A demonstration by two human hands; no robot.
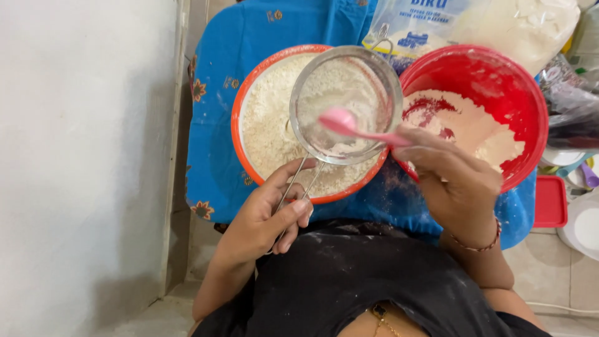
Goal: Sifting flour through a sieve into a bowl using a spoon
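Blue cloth (218,162) with small orange flower motifs spreads under everything we are working over, lying on a pale tiled floor (549,268) beside a white wall (81,156). On it sit two bowls just beside each other: our red bowl (499,81), its inner wall smeared with white powder and a shallow heap of flour at the bottom, and our orange-rimmed bowl (240,118), filled with coarser, crumbly sifted flour. Behind them, at the top edge, leans a clear plastic flour bag (518,25), partly full. Above the orange-rimmed bowl we hold a round metal sieve (346,103), roughly level, its mesh dusted white with a small clump of flour lying at the near side. Our left hand (265,215) has its grip wrapped around the sieve's wire handle, fingers curled and thumb pressed over the wires. Our right hand (455,181), with a thin beaded bracelet (480,246) at the wrist, pinches the stem of a pink plastic spoon (349,125) between thumb and fingertips; the spoon's bowl rests inside the sieve, against the mesh. A small red lid (550,201) lies to the right on the floor, near white containers whose contents we cannot tell. Flour dust speckles our black shirt (349,274).
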